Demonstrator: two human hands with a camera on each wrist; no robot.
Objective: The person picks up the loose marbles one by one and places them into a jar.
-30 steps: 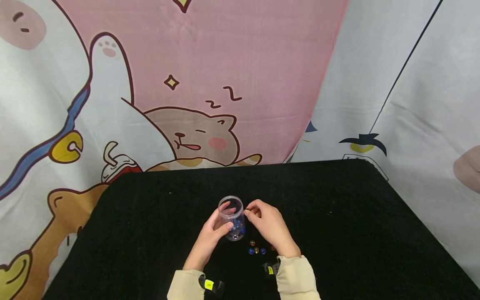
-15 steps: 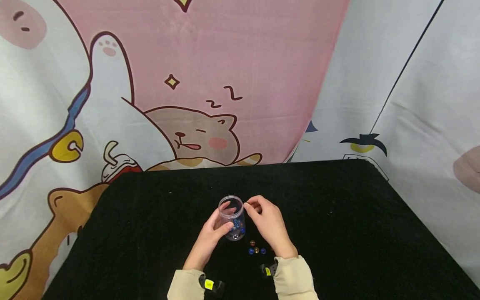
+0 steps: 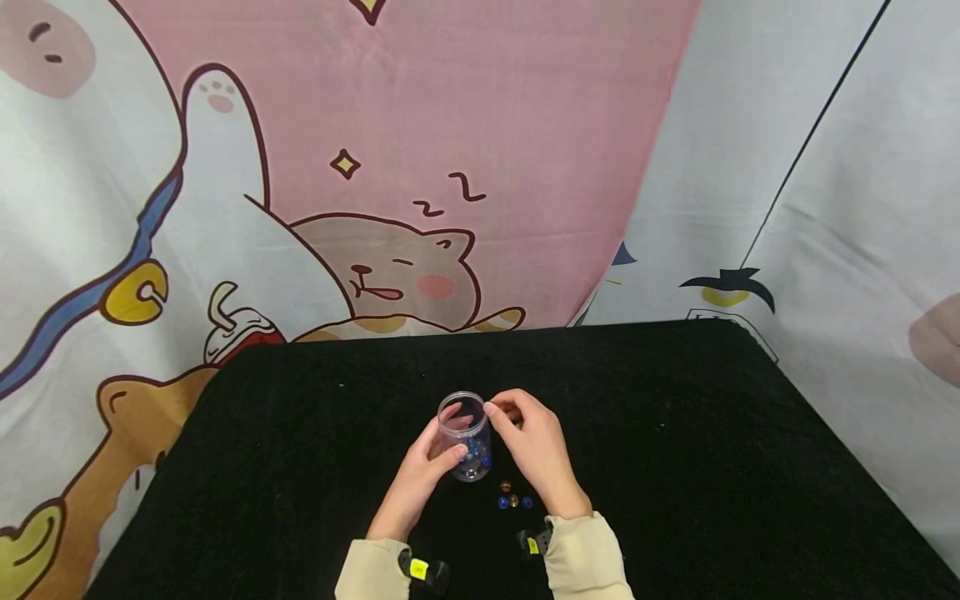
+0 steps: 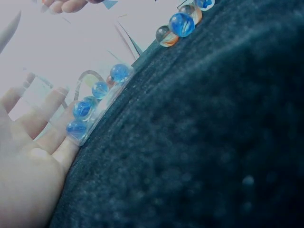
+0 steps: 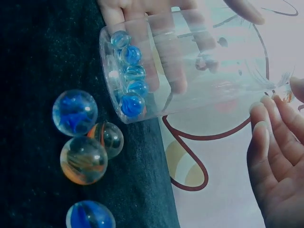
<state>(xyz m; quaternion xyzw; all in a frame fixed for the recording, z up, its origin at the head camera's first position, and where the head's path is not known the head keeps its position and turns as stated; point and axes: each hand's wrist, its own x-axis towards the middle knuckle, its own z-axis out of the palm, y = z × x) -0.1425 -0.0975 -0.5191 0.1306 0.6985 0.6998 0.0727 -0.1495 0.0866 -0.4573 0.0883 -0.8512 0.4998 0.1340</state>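
Observation:
A clear plastic jar (image 3: pixel 452 434) stands upright and uncapped on the black cloth, with several blue and clear marbles (image 5: pixel 131 56) at its bottom. My left hand (image 3: pixel 417 478) wraps round its left side, thumb across the front. Close to the jar's right rim, my right hand (image 3: pixel 542 450) pinches a clear, orange-swirled marble (image 5: pixel 287 94) between thumb and fingers. In the right wrist view that marble shows just outside the jar's mouth, partly covered by the fingertips.
Several loose marbles (image 3: pixel 513 501), blue and orange-swirled, lie on the cloth to the right of the jar's base. The black cloth (image 3: pixel 712 467) covers the table, and a cartoon-printed curtain (image 3: pixel 555 167) hangs behind its far edge.
My right hand has shifted slightly left, closer to the jar's rim, with its wrist now over a reddish marble seen earlier. The left hand and jar stay still.

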